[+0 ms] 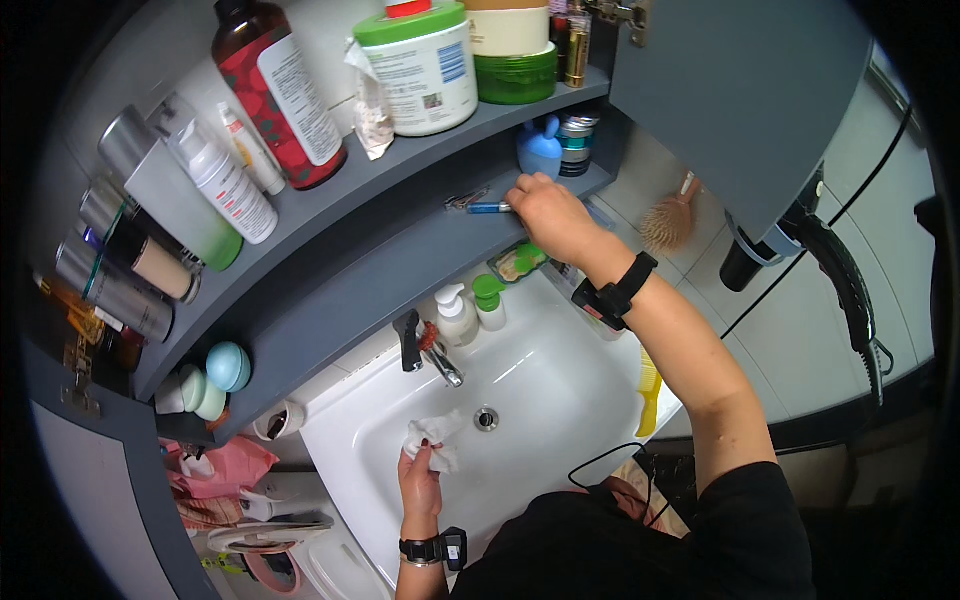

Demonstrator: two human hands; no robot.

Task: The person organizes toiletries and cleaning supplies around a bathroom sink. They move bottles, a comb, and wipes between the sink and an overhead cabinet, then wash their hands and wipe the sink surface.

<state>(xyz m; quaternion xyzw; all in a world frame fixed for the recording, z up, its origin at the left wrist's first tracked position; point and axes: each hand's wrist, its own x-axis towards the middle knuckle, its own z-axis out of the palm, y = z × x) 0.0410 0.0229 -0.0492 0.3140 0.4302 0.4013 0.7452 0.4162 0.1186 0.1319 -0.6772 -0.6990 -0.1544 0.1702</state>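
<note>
From where I'm standing: person's L hand is over the L side of the white sink, pinching a crumpled white tissue b/w thumb & fingers. Tissue sits at the fingertips, just L of the drain & below the faucet.

R hand is up at the lower grey shelf, well apart from the L one. Fingers curled at the rt end of a slim blue-handled tool lying along the shelf; can't tell if it's gripped or only touched, fingertips hidden. Small metal pcs by the tool's L end, beyond the fingers.

Blue rounded container just behind R hand, w/ a striped jar beside it. Below, on the sink's back edge: white pump bottle, green-topped bottle next to it, & a soap tray nearer the R wrist.
</note>
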